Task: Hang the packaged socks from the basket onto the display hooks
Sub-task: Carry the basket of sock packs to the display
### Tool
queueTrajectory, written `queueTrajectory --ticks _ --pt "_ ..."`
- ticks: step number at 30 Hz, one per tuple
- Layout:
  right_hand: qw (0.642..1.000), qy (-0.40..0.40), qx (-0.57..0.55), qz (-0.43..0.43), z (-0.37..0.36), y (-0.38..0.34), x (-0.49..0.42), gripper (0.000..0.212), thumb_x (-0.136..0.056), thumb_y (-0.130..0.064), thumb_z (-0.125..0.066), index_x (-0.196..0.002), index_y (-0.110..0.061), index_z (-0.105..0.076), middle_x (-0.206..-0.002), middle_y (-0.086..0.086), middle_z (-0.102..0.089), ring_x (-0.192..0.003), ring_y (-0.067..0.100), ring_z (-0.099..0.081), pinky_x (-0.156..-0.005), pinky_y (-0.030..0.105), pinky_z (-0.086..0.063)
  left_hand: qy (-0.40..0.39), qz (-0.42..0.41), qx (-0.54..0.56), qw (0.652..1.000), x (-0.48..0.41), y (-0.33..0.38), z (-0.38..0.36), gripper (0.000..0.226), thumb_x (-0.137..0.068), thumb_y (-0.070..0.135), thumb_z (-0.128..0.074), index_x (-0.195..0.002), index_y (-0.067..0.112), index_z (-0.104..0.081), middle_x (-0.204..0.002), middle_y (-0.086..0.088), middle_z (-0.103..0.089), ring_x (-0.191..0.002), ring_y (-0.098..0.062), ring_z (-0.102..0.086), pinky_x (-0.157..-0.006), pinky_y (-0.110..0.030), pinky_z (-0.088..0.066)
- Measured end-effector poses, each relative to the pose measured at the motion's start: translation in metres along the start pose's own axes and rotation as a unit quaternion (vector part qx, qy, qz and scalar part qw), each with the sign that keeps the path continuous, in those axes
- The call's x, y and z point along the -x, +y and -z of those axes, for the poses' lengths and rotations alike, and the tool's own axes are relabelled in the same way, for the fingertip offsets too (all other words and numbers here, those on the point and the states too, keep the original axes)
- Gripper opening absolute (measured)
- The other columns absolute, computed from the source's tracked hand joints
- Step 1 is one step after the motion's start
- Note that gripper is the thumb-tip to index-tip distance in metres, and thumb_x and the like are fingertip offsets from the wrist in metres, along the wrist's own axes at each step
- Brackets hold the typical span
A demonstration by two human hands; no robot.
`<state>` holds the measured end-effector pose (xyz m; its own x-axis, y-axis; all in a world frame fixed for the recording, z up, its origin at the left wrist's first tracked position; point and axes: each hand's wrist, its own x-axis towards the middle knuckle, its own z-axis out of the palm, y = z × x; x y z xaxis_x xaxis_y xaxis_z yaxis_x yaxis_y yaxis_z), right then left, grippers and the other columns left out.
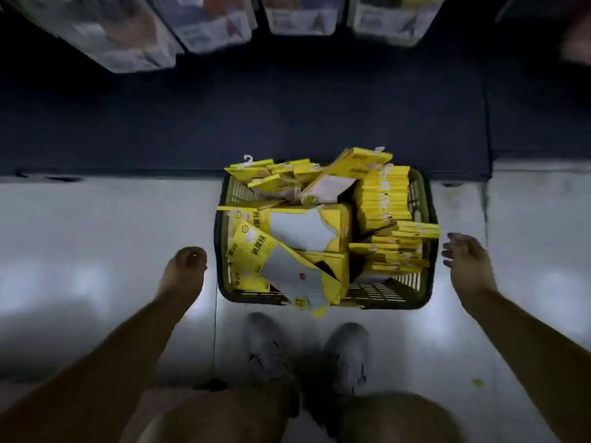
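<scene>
A pale glossy floor [96, 238] is filling the lower part of the view, throwing back soft patches of light. Beyond it a dark display base [256, 123] is running across, with blurred clear packets [204, 24] hanging above along the top edge.

A dark basket [430, 219] is sitting on the floor, its far rim against the foot of the base and its near rim just ahead of two pale shoes [265, 343]. Yellow sock packs [382, 199] are filling it: some standing on edge in rows at the right, others lying loose at the left, one tipping over the near rim. Chinese characters are showing on the packs, too blurred to read surely.

The left hand [184, 270] is hanging beside the basket's left wall with fingers curled in, grasping nothing. The right hand [465, 260] is hovering just off the right wall, fingers released and spread, nearly touching a jutting pack.
</scene>
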<state>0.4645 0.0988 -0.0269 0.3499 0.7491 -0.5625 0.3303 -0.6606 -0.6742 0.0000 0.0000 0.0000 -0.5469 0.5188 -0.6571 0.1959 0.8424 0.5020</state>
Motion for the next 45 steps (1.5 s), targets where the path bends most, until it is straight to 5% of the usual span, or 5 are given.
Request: queueTrajectory --ticks 6,19,25,35,45 --pt "0.999 -0.006 -0.036 0.035 -0.035 0.018 -0.032 0.034 -0.105 -0.046 -0.042 -0.106 -0.020 -0.065 -0.099 -0.001 -0.070 -0.082 0.001 -0.068 -0.070 0.024 -0.050 0.021 -0.024 0.016 0.999 -0.054 -0.011 -0.049 0.038 -0.108 0.040 -0.048 -0.089 0.015 -0.069 -0.088 -0.005 -0.071 -0.088 -0.031 -0.066 -0.074 -0.035 -0.050" --pt "0.999 -0.004 0.014 0.040 -0.044 -0.013 -0.020 0.065 -0.095 -0.069 -0.037 -0.106 -0.010 -0.063 -0.100 0.011 -0.071 -0.094 0.026 -0.069 -0.088 0.045 -0.054 0.073 0.005 0.126 0.989 -0.042 -0.010 -0.052 0.040 -0.105 0.047 -0.055 -0.084 0.014 -0.067 -0.082 -0.014 -0.065 -0.081 -0.027 -0.062 -0.076 -0.042 -0.048" --pt "0.992 -0.025 0.101 0.074 -0.016 -0.074 0.046 0.062 -0.101 -0.062 -0.035 -0.094 -0.006 -0.060 -0.088 0.012 -0.066 -0.081 0.021 -0.063 -0.067 0.028 -0.045 0.069 0.038 0.096 0.992 0.028 -0.003 0.021 0.050 -0.095 0.057 -0.061 -0.079 0.010 -0.062 -0.074 -0.014 -0.062 -0.069 -0.027 -0.060 -0.067 -0.040 -0.047" --pt "0.969 -0.064 0.194 0.136 0.019 -0.258 0.215 0.066 -0.093 -0.074 -0.030 -0.084 -0.015 -0.060 -0.081 0.006 -0.064 -0.078 0.024 -0.060 -0.067 0.037 -0.042 0.129 0.059 0.110 0.984 0.198 0.029 0.218 0.046 -0.104 0.042 -0.062 -0.072 0.010 -0.060 -0.055 0.004 -0.064 -0.046 -0.003 -0.056 -0.052 -0.033 -0.040" --pt "0.927 -0.147 0.258 0.230 -0.055 -0.431 0.351 0.066 -0.097 -0.065 -0.029 -0.093 -0.005 -0.057 -0.082 0.010 -0.055 -0.070 0.019 -0.049 -0.070 0.042 -0.041 0.217 0.106 0.247 0.938 0.281 0.013 0.376 0.032 -0.105 0.039 -0.062 -0.083 0.019 -0.072 -0.065 0.003 -0.071 -0.063 -0.011 -0.065 -0.058 -0.035 -0.049"
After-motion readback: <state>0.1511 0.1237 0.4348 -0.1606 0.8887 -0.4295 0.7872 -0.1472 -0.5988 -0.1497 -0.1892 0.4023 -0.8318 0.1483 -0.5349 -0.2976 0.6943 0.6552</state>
